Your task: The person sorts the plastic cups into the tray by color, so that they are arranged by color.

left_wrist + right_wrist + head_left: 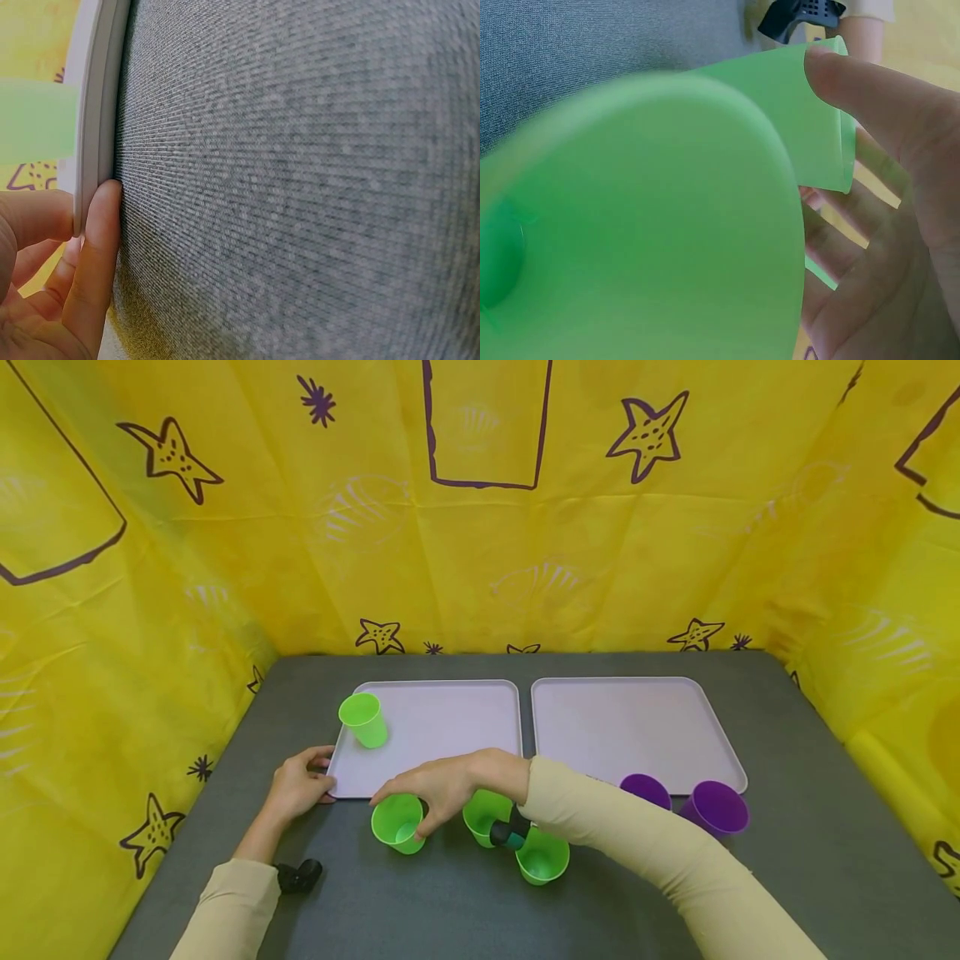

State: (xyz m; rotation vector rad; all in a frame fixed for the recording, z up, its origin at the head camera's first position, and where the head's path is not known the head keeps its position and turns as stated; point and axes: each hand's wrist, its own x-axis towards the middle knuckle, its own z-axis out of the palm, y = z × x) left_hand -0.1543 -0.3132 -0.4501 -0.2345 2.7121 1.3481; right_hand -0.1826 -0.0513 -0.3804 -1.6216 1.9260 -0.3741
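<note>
By a person's left hand point(296, 788), a left tray point(446, 718) is gripped at its near left corner, the rim pinched between thumb and fingers, as a rear green cup point(367, 727) is stood upright on the tray's left end. Just in front of the left tray's near edge, a nearer green cup point(393, 832) is clasped by the right hand point(452, 783), thumb on one side and fingers round the other. Toward the tray's near right corner, a middle green cup point(482, 818) is partly hidden, and a front green cup point(542, 865) is placed farther out. Beside the left tray's right edge, a right tray point(622, 722) is set, while a purple cup point(645, 787), partly covered by a sleeve point(630, 822), and another purple cup point(717, 810) are seen well to the left tray's right
</note>
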